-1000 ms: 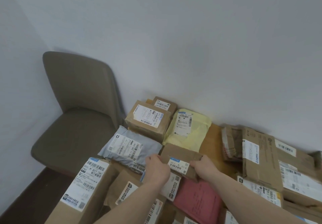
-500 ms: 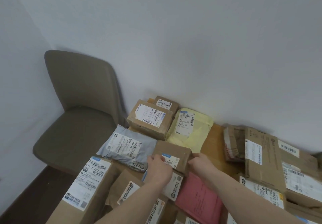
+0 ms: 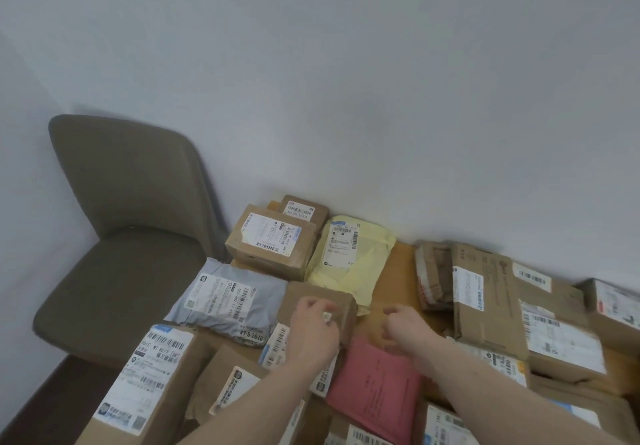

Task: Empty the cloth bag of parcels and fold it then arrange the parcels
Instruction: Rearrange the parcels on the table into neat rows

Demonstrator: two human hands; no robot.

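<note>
Many labelled parcels lie spread over a wooden table. A small brown box sits between a grey mailer and a yellow mailer. My left hand lies over the near face of that box, its fingers curled on the label edge. A short gap to the right of the box, my right hand hovers above a pink envelope with loosely curled fingers and holds nothing. No cloth bag is in view.
Two brown boxes stand at the back by the wall. Larger cartons crowd the right side, and a long carton lies at the lower left. A grey-brown chair stands left of the table in the corner.
Both hands carried the small brown box leftward and set it between the grey and yellow mailers. My right hand has let go and drawn back to the right.
</note>
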